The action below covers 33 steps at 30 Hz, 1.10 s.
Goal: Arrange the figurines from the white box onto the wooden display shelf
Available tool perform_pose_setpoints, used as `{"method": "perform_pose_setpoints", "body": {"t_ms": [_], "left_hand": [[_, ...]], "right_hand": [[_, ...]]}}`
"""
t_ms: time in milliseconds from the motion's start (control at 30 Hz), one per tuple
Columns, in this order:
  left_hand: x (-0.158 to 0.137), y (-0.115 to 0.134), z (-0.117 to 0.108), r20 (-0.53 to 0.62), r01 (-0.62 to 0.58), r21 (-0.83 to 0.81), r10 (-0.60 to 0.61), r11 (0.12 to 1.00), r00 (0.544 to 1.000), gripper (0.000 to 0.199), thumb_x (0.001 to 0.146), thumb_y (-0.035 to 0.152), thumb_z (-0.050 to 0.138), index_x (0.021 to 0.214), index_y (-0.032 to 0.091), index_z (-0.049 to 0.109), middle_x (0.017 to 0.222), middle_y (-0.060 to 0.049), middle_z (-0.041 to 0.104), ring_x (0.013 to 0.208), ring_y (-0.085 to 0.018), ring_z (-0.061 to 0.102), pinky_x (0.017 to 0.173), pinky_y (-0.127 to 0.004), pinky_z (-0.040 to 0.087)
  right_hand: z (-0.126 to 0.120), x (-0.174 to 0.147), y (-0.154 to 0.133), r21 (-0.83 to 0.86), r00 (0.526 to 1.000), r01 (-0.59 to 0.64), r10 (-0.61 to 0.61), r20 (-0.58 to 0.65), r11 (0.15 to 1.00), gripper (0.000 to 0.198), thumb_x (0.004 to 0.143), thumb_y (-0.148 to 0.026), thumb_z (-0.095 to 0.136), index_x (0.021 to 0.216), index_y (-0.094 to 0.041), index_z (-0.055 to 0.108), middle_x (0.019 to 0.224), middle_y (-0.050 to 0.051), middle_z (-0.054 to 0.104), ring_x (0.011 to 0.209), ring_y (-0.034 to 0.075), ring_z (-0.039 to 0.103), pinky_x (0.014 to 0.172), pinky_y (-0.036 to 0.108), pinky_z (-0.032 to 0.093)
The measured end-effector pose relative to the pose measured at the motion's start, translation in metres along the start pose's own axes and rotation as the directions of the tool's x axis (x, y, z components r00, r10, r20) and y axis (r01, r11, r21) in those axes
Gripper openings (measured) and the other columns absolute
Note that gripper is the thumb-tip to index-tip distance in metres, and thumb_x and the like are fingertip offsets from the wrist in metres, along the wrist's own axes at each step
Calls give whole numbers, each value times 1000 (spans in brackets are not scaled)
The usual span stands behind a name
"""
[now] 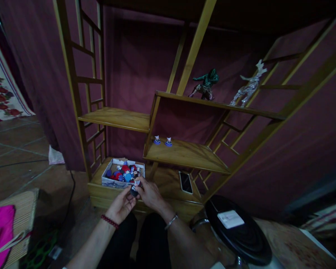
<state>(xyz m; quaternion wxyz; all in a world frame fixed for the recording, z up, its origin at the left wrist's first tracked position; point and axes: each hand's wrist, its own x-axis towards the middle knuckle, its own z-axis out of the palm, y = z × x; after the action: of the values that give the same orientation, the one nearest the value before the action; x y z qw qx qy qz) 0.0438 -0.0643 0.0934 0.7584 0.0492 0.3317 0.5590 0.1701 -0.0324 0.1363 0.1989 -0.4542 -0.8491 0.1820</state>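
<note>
Between my two hands is a small figurine [134,189] with a pale top and a dark base. My left hand [122,206] grips it from the left near the base, palm partly turned up. From the right, the fingers of my right hand [149,193] close on its upper part. Just beyond them stands an open cardboard box [108,182] on the lowest shelf, filled with several small red, blue and white figurines [126,172]. Two similar small figurines, one on the left [156,140] and one on the right [168,142], stand upright on the middle shelf [184,153].
A phone [186,182] lies on the lowest shelf, right of the box. Higher up stand a dark green figure [205,84] and a clear figure [249,87]. A black round stool [240,231] with a white card is at right. A woven mat-topped surface [25,209] is at left.
</note>
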Motion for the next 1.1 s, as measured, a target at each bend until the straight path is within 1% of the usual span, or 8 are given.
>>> {"method": "perform_pose_setpoints", "body": {"t_ms": [267,367,500,700,900,1000,1100], "left_hand": [[-7,4,1,-10,3,5,-3,1000,1000,8,76,20,55,78,13,55,59,-3,58,55,-12,60,48,-17,47],[-13,4,3,-6,5,25,-5,1000,1000,9,77,21,52,76,13,54,58,-3,59,53,-11,59,47,-17,45],[-23,3,6,13,2,54,-3,999,1000,9,77,22,52,78,13,54,61,-4,60,54,-12,60,46,-18,45],[-28,2,8,11,-9,58,9,998,1000,9,77,22,52,79,13,54,61,-5,61,54,-13,60,48,-19,45],[-20,3,8,5,-14,56,14,998,1000,10,78,20,49,80,11,54,61,-6,62,55,-13,61,48,-18,45],[-11,6,8,-23,-2,58,4,998,1000,10,78,18,49,81,10,54,64,-7,62,58,-14,62,48,-19,46],[0,9,8,-24,2,50,-1,999,1000,11,77,16,49,84,9,55,68,-8,63,63,-15,63,50,-19,48]], "right_hand": [[-5,0,-8,-8,1000,19,-19,-6,1000,22,82,-25,40,103,-25,46,83,-1,61,76,14,57,67,22,35],[-4,-4,-10,32,999,30,-29,-20,999,22,81,-22,40,103,-24,46,85,-1,61,78,14,56,69,22,36],[-3,-11,-12,111,998,44,-38,-56,993,22,79,-19,42,100,-22,47,90,0,60,81,13,55,72,21,38],[-7,-18,-15,127,997,31,-22,-69,991,21,79,-19,42,98,-22,48,91,1,60,83,14,55,74,23,39],[-6,-14,-8,132,998,-6,15,-68,991,22,79,-20,43,101,-23,48,86,-1,62,77,13,57,70,22,40],[-6,-9,-1,159,997,-6,19,-80,987,23,80,-21,43,101,-22,48,83,0,62,73,13,58,67,21,40],[-6,-2,7,145,994,-14,29,-106,989,23,79,-21,43,102,-22,49,83,0,63,74,14,58,68,22,40]]}}
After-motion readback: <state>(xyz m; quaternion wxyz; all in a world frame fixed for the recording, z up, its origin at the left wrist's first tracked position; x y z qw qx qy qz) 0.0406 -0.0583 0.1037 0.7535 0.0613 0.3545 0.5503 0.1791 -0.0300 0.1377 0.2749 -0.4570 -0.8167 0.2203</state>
